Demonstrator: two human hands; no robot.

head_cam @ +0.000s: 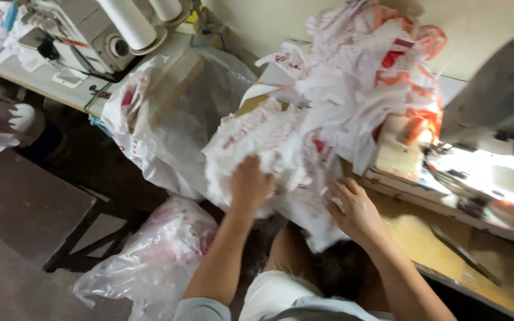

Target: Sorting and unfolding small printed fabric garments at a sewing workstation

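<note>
A sewing workshop: sewing machines [84, 35], thread cones [129, 21], fabric heaps [358, 71].

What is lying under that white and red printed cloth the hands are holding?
Under the printed cloth only the wooden table edge and the person's knees show. The left hand and right hand grip it; whatever else lies beneath is covered.

The heap of cloth pieces [304, 142] is white, printed with small red marks, and some pieces at the top carry orange bands. The bench [411, 232] under it is yellowish brown wood, and the sewing machine [495, 119] on it is grey with a cream base. The plastic bags [150, 261] are clear, showing white and red inside, and the floor [25, 202] is dark brown.
</note>
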